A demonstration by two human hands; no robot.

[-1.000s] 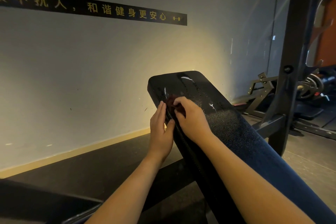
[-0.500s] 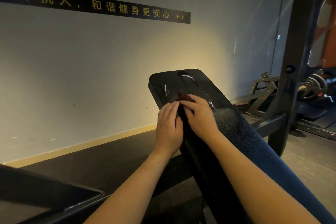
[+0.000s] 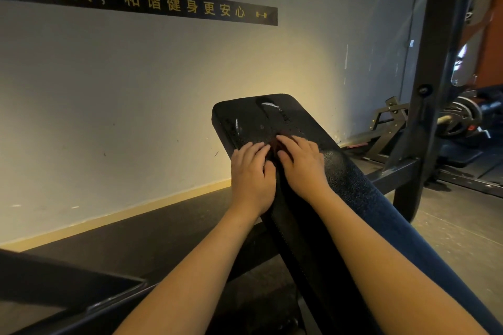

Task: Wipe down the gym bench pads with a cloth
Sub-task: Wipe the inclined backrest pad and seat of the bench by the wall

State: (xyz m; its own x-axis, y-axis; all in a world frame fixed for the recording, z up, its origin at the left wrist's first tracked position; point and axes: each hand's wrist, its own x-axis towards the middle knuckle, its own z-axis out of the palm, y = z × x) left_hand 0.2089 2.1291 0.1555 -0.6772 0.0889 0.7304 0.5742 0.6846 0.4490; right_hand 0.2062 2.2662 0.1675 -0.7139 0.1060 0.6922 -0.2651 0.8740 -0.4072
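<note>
A black padded bench pad [image 3: 275, 114] slopes up and away from me, with wet streaks near its top end. A small dark red cloth [image 3: 274, 143] lies on the pad, mostly hidden between my hands. My right hand [image 3: 303, 164] presses on it, with fingertips and thumb curled round its right side. My left hand [image 3: 251, 175] lies over the pad's left edge, its fingers fairly straight and touching the cloth's left side.
A grey wall with a black lettered strip [image 3: 141, 3] stands behind the pad. A dark steel rack upright [image 3: 435, 68] rises on the right, with a weight plate [image 3: 460, 117] on a bar behind it. Dark floor matting [image 3: 136, 234] runs along the wall.
My left hand has come from the pad's side onto its top face beside the cloth. Both hands and the cloth have slid a little up the pad.
</note>
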